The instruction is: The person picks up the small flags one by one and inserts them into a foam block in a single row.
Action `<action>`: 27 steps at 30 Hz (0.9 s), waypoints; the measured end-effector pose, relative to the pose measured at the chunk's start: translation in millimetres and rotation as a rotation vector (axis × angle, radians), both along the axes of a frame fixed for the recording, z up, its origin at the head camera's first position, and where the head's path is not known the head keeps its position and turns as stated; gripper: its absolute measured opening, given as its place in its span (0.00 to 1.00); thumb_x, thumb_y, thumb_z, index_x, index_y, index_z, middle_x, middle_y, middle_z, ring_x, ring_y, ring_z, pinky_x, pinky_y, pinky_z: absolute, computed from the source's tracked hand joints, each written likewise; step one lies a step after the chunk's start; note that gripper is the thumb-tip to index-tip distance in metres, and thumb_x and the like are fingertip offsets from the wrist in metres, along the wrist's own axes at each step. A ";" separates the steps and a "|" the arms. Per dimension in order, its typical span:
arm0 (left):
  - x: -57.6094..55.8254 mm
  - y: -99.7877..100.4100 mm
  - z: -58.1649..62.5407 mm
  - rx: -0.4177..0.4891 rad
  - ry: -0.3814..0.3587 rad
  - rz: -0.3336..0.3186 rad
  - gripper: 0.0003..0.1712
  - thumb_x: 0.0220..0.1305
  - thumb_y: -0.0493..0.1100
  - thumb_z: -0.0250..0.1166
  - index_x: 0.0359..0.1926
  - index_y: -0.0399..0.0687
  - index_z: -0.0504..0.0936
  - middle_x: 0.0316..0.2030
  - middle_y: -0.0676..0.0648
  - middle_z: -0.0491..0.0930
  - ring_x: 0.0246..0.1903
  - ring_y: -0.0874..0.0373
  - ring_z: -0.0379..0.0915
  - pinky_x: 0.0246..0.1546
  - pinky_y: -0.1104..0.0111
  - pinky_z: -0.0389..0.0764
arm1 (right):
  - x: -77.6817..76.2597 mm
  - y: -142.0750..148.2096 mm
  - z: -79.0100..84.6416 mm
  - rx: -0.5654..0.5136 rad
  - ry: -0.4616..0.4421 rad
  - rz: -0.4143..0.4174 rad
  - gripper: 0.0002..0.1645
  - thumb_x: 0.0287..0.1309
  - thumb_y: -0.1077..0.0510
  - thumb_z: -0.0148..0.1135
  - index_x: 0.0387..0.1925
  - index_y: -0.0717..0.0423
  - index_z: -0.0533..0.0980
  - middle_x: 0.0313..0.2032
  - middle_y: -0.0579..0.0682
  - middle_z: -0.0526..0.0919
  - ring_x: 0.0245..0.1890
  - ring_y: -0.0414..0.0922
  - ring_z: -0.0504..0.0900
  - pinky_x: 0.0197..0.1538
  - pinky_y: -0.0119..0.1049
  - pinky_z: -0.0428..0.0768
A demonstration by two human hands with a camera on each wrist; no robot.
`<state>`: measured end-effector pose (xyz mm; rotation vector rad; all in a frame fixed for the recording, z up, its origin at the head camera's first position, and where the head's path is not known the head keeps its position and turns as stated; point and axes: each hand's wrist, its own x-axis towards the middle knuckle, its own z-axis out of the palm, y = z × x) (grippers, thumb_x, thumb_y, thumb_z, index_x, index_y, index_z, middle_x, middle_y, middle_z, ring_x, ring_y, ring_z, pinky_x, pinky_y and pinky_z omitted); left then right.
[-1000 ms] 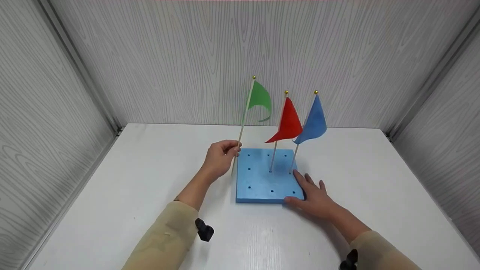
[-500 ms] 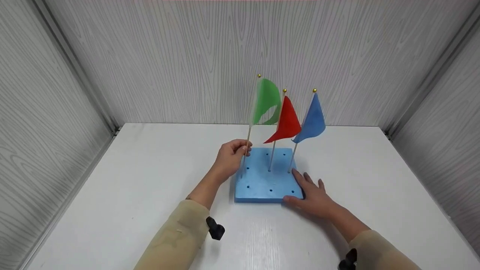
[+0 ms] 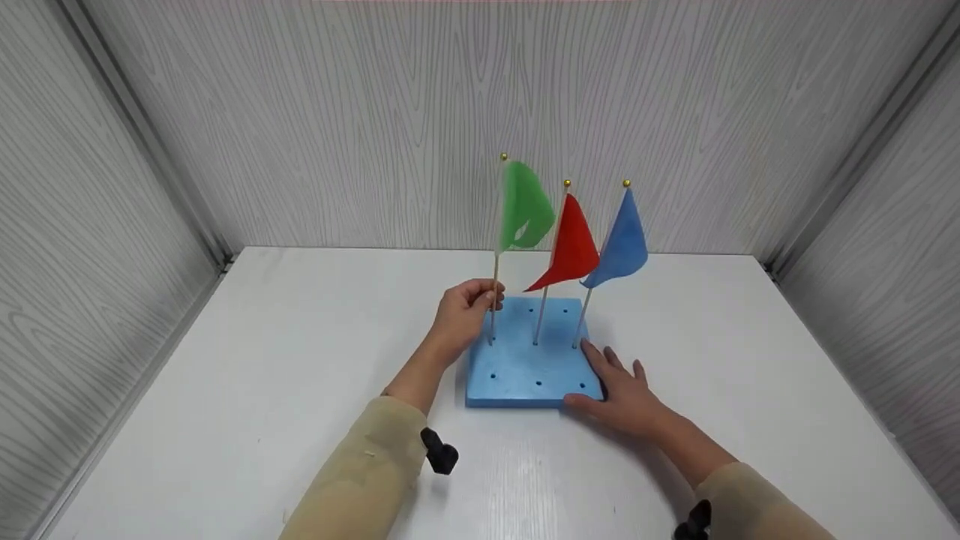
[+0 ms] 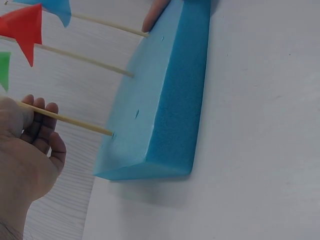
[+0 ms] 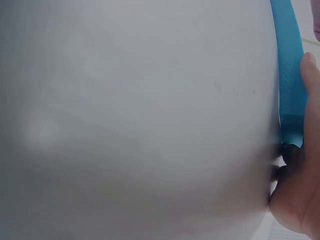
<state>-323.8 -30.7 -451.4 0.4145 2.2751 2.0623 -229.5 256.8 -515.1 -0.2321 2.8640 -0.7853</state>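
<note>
My left hand [image 3: 457, 319] pinches the wooden stick [image 4: 80, 123] of a green flag [image 3: 527, 199] between thumb and fingers. The stick stands nearly upright, its lower tip right at a hole on the left side of a blue foam block [image 3: 517, 366]. A red flag [image 3: 576, 244] is stuck in the middle hole and a blue flag [image 3: 627, 238] in the hole to its right. My right hand [image 3: 622, 394] rests with spread fingers against the block's front right corner, the thumb at the front edge and the index finger along the right side.
The block lies on a white table [image 3: 337, 315]. Several small holes show in its top along the front and back. Pale wood-grain panels [image 3: 375, 127] enclose the table at the back and both sides.
The green flag has moved right from beside the block to over its left part, and its stick now stands straighter with the tip at a hole. The right hand stays put.
</note>
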 end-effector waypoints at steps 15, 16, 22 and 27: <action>-5.9 -3.6 -5.5 -0.011 -0.017 -0.016 0.13 0.82 0.33 0.55 0.55 0.41 0.86 0.48 0.45 0.86 0.50 0.52 0.82 0.66 0.47 0.75 | 0.6 0.0 -0.7 -0.008 -0.014 -0.013 0.69 0.56 0.17 0.62 0.87 0.40 0.45 0.83 0.57 0.54 0.83 0.64 0.42 0.77 0.69 0.27; -6.3 -3.8 -6.8 -0.019 -0.019 -0.015 0.14 0.82 0.33 0.55 0.55 0.41 0.86 0.48 0.45 0.86 0.50 0.52 0.82 0.65 0.47 0.75 | 0.6 -0.1 -1.0 -0.007 -0.015 -0.014 0.69 0.56 0.17 0.62 0.87 0.40 0.45 0.83 0.57 0.54 0.83 0.64 0.42 0.77 0.69 0.27; -7.6 -5.5 -13.1 -0.057 -0.027 -0.029 0.15 0.82 0.34 0.55 0.58 0.37 0.85 0.49 0.41 0.86 0.49 0.51 0.81 0.62 0.50 0.78 | 0.5 0.2 -1.6 -0.008 -0.009 -0.010 0.69 0.56 0.17 0.62 0.87 0.40 0.45 0.83 0.57 0.54 0.83 0.64 0.42 0.77 0.69 0.27; -7.5 -5.2 -13.5 -0.074 -0.025 -0.041 0.16 0.83 0.36 0.54 0.60 0.36 0.84 0.52 0.36 0.85 0.51 0.50 0.80 0.61 0.53 0.78 | 1.1 0.7 0.7 -0.018 0.009 -0.002 0.68 0.58 0.19 0.63 0.87 0.43 0.46 0.82 0.58 0.56 0.83 0.64 0.43 0.77 0.70 0.29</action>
